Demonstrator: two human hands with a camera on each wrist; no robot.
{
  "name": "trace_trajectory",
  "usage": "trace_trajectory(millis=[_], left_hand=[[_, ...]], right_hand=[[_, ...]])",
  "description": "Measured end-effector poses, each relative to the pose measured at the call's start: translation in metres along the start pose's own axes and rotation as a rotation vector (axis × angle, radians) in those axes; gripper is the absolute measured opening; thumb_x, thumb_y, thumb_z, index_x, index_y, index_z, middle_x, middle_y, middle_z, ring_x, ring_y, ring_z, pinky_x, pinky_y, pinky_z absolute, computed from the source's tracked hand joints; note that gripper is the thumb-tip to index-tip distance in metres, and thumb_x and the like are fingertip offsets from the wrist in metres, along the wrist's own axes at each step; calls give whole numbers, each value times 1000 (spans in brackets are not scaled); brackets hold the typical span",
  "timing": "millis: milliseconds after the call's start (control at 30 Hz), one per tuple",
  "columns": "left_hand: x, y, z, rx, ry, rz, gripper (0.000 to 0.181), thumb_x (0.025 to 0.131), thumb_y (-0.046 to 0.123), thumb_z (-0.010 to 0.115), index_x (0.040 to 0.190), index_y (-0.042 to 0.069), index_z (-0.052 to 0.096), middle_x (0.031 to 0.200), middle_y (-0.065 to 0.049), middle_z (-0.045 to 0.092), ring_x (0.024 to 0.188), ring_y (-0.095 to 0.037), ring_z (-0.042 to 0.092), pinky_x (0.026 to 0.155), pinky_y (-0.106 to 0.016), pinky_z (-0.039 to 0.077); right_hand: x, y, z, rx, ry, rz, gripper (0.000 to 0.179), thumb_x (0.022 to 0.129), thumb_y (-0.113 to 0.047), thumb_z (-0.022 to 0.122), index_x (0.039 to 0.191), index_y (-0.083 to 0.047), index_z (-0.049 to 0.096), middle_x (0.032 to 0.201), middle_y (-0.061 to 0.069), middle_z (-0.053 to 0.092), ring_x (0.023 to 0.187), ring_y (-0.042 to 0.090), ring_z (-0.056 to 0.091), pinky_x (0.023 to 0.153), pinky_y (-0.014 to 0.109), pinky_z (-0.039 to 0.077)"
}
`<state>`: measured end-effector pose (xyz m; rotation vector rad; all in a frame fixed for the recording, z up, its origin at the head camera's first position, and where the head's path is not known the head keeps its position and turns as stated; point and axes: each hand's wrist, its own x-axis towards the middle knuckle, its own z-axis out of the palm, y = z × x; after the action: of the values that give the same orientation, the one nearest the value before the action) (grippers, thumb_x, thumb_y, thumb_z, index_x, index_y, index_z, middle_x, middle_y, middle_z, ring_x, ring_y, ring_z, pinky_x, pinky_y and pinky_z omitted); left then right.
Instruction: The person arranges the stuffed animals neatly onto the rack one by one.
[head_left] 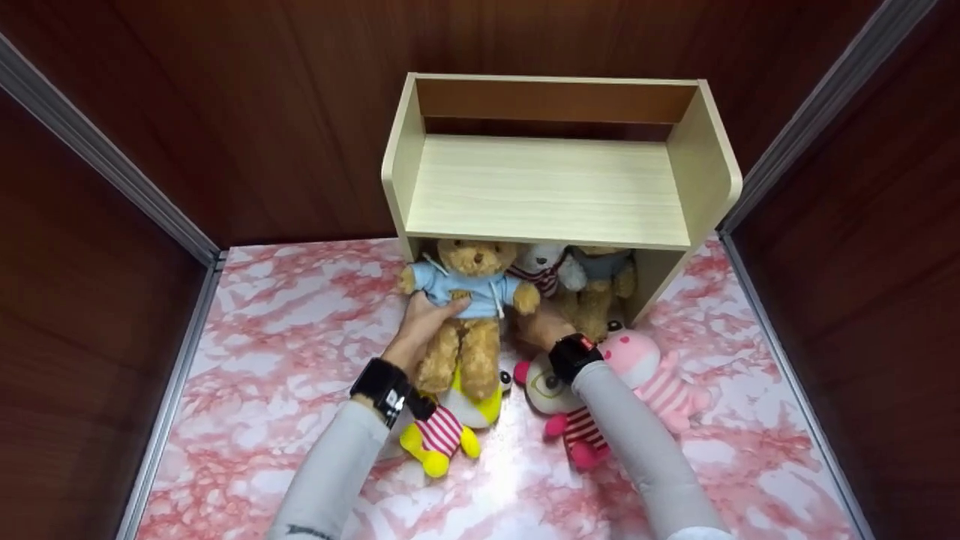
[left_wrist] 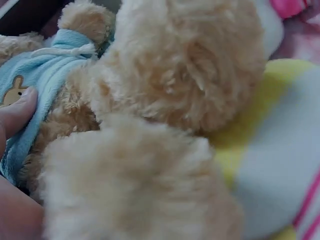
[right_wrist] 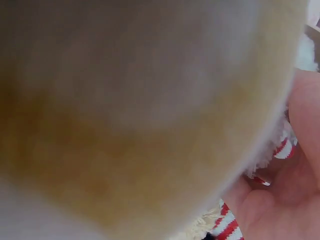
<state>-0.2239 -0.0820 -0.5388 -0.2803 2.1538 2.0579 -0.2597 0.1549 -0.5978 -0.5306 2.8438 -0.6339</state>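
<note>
My left hand (head_left: 429, 321) grips a brown teddy bear (head_left: 478, 352) in a light-blue hoodie, its thumb across the hoodie's front by the bunny patch (left_wrist: 14, 92). The bear stands tilted back at the left of the shelf's lower opening, legs over a yellow-and-white plush toy (head_left: 439, 433). My right hand (head_left: 544, 328) reaches low beside the bear, partly hidden by it. In the right wrist view its fingers curl round red-and-white striped cloth (right_wrist: 285, 148) of the white plush toy (head_left: 541, 259). Another teddy bear (head_left: 596, 296) in a grey top sits right of that toy, inside the opening.
The pale wooden shelf (head_left: 547, 187) stands against the dark back wall (head_left: 300, 112). A pink-eared plush toy (head_left: 541, 382) and a pink striped plush toy (head_left: 667, 390) lie by my right forearm on the pink marbled surface (head_left: 285, 315). Dark panels (head_left: 75, 300) close the sides.
</note>
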Motion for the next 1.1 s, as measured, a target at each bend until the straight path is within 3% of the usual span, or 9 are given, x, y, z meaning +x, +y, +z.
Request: trace_trajectory(millis=[133,233,333,467,600,700,867,967,1100], left_hand=[[12,1,8,-34,12,-61,32,87,22,85,101,2,64,110,-11,64,112,-26,59,105,-37,48],[19,0,14,-38,21,-76,46,89,25,82,121,-4,65,136,-18,62,131,-31,54,115,-41,41],[27,1,17,-8,28,-75,70,90,29,79,143,-8,51,153,-22,49,142,-33,44,120,-41,35],[40,-1,18,38,39,-33,85,92,31,77,155,-8,34,158,-24,40,146,-34,39,121,-40,32],[55,-4,23,160,106,79,75,97,27,71,153,-10,38,156,-26,44,146,-34,41,121,-37,33],[62,-6,30,301,211,178,63,99,25,68,145,-13,47,146,-29,53,139,-37,49,117,-40,39],[47,-14,47,496,377,341,60,101,24,67,142,-16,46,133,-35,57,124,-46,57,109,-50,46],[27,-25,57,592,387,418,72,98,23,68,150,-15,35,150,-41,37,138,-51,42,118,-58,33],[6,-40,65,780,278,590,63,93,23,75,147,2,52,163,-36,15,150,-57,16,116,-75,18]], right_hand=[[-10,-5,-3,-198,172,-316,26,94,-14,73,114,0,66,88,18,65,67,33,66,59,45,57],[-10,-10,-4,-267,197,-294,26,94,-16,74,114,-4,63,87,18,63,59,32,62,51,44,54],[-9,-12,-3,-276,149,-229,37,94,-18,75,125,-4,61,106,26,62,76,38,65,62,51,58],[-11,-12,-1,-263,100,-198,59,94,-21,75,146,-4,53,131,34,54,101,48,63,82,60,57],[-11,-11,-1,-234,75,-227,64,94,-18,75,149,-2,49,136,36,51,116,53,56,96,64,50],[-10,-12,-2,-207,73,-244,61,93,-17,76,146,0,51,137,35,51,121,54,52,101,63,48],[-4,-9,-1,-190,74,-238,64,93,-19,76,148,0,50,139,36,49,124,54,50,104,63,45],[-1,-2,5,-189,81,-250,62,95,-18,73,149,1,49,140,37,48,125,53,49,107,64,42],[1,4,8,-193,101,-264,58,95,-16,70,146,2,50,138,36,50,123,52,51,107,63,41]])
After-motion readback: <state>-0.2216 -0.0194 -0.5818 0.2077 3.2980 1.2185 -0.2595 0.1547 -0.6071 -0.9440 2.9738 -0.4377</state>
